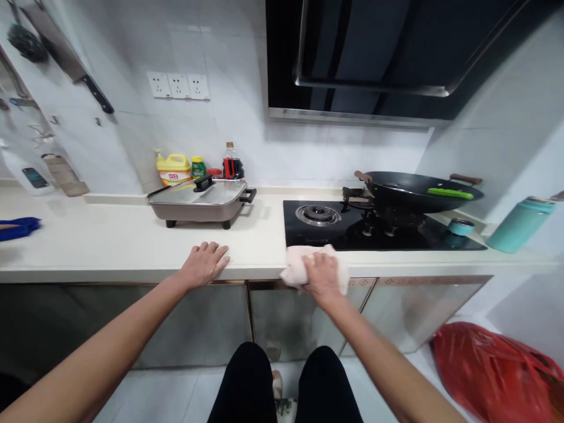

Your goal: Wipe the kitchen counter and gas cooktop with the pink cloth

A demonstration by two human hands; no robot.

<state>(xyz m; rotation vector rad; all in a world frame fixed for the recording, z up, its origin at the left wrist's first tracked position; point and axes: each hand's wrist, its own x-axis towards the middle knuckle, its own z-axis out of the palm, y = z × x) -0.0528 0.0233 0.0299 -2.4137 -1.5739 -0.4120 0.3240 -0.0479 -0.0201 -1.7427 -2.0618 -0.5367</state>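
Cream counter (101, 249) runs from left to right, and toward its left part stands a lidded pan (194, 212), its stubby handle pointing right. Near it the left hand (203, 264) rests palm-down at the counter's near edge, empty, fingers extended with slight gaps; a reach to the far side from there could knock that handle. Farther right, the pink cloth (294, 267) lies over the counter's near edge, just beside the black hob's (302, 238) near left corner. The right hand (324, 276) presses on it from above, fingers bent against the fabric — blur hides whether they clamp it, so I cannot tell. A loose hold could let the cloth slip off the edge; pushed far, it could touch the left burner (318, 215), risky if that is hot. At right, bumping the wok (396, 191) could tip out the green-handled utensil (449, 193).
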